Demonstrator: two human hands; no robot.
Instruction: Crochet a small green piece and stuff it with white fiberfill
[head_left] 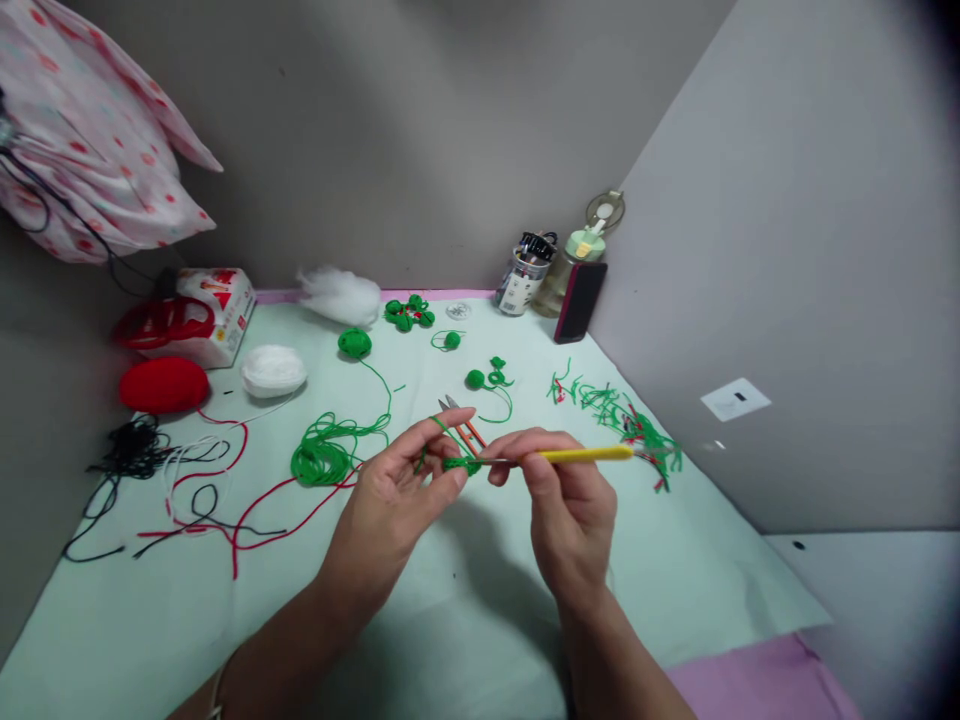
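1. With left hand [401, 482], holds small green crochet piece [459, 464] pinched between thumb and fingers, on near side of orange scissors [471, 435]. Could lose stitches if pinched too loosely.
2. With right hand [571, 495], also closed, holds yellow-handled hook [585, 455], with tip at the piece. Could slip out from a loop, or split yarn, if turned carelessly.
3. Over raised left index finger, carries green strand [450, 430]. Could make uneven loops if stretched too tight or left slack.
4. At the scissors, with pointed blades: could prick if touched without looking.
5. Left of the scissors, at loose green coil [322, 458] near red strand [235, 555]: could tangle if pulled quickly.
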